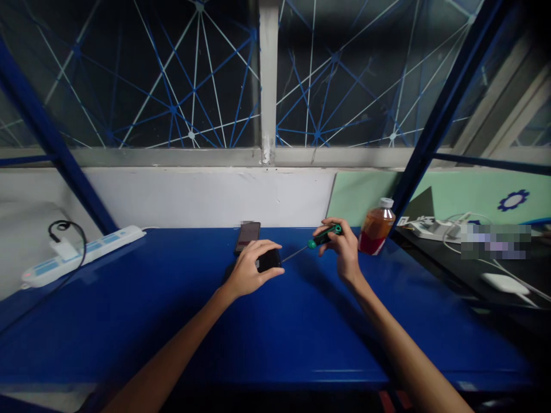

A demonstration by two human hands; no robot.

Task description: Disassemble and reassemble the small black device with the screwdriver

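Near the middle of the blue table, my left hand is closed around a small black box-shaped device, thumb below and fingers above. My right hand grips a screwdriver by its green and black handle. Its thin metal shaft points left, and the tip is at the device's right side; whether it sits in a screw is too small to tell. Just behind my left hand lies a smartphone on the table, partly covered by my fingers.
A bottle of amber drink with a white cap stands right of my right hand. At the left is a white power strip with a plug and black cable. White cables and a white adapter lie on a dark surface at far right.
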